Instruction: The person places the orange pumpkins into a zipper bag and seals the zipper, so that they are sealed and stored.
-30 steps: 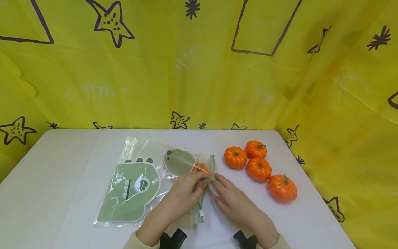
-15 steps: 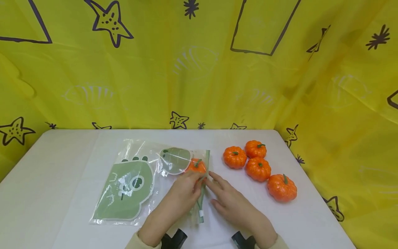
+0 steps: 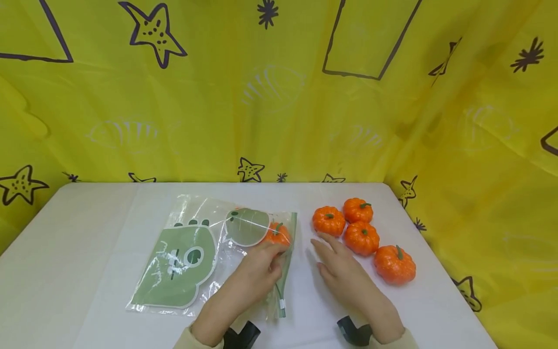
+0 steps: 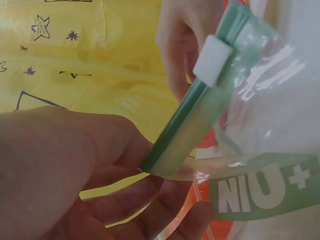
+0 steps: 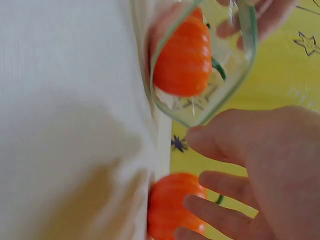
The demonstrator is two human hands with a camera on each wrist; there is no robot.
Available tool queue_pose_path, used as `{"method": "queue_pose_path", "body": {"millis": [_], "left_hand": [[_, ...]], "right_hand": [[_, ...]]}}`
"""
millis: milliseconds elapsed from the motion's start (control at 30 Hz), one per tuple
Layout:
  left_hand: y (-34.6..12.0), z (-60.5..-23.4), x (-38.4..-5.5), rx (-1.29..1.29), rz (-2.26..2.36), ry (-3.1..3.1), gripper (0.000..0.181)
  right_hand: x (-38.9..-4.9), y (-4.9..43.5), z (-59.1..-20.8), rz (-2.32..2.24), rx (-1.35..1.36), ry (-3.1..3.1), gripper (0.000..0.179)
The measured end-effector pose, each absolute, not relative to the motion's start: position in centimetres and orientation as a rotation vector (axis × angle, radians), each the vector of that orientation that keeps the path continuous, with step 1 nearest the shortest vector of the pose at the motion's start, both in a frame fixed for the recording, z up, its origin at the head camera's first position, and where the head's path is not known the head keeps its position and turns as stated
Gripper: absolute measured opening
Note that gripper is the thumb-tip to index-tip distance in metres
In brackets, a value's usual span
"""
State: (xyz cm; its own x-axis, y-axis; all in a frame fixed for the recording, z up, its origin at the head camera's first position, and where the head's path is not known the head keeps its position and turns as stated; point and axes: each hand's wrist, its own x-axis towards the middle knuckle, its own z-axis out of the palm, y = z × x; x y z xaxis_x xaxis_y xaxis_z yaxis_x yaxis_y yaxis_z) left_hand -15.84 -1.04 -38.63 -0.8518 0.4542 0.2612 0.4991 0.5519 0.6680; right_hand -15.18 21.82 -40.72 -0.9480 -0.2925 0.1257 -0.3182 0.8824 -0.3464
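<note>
A clear zip bag [image 3: 174, 286] printed with a green dinosaur lies flat on the table, its green-edged mouth to the right. My left hand [image 3: 258, 267] pinches the rim of that mouth between thumb and fingers. Inside, just behind the opening, sits an orange toy pumpkin [image 3: 276, 234]; the right wrist view shows the mouth gaping around the pumpkin [image 5: 185, 60]. A white slider [image 4: 213, 60] sits near one end of the zip. My right hand [image 3: 348, 271] holds nothing, fingers spread, its fingertips near a loose pumpkin [image 3: 329, 221] on the table.
Several pumpkins are grouped right of the bag: one at the back [image 3: 358, 210], a middle pumpkin [image 3: 362, 238] and a larger-looking front pumpkin [image 3: 395, 265]. A yellow patterned curtain [image 3: 279, 97] hangs behind the white table [image 3: 87, 232].
My right hand has left the bag's mouth and moved right toward the loose pumpkins. The left hand keeps its pinch; the bag settled flatter and shifted slightly left.
</note>
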Motion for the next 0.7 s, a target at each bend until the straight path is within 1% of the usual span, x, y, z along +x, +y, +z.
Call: {"method": "queue_pose_path", "body": {"millis": [167,500,567,700], "left_hand": [[-1.0,-38.8,-15.7,-0.828,-1.212,-2.746,0.033],[-1.0,-38.6,-15.6,-0.836,-1.229,-2.776,0.034],[-1.0,-38.6,-15.6,-0.837,-1.233,-2.786,0.034],[-1.0,-38.6,-15.6,-0.843,-1.24,-2.799,0.034]], "right_hand": [[-15.7,23.4,-40.1,0.574,0.347,-2.898,0.045],[-15.9,26.0,-39.3,0.623,0.073,-2.674,0.039],[-15.9,26.5,-39.2,0.617,0.008,-2.672,0.041],[-15.8,27.1,-39.3,0.566,-0.136,-2.807,0.05]]}}
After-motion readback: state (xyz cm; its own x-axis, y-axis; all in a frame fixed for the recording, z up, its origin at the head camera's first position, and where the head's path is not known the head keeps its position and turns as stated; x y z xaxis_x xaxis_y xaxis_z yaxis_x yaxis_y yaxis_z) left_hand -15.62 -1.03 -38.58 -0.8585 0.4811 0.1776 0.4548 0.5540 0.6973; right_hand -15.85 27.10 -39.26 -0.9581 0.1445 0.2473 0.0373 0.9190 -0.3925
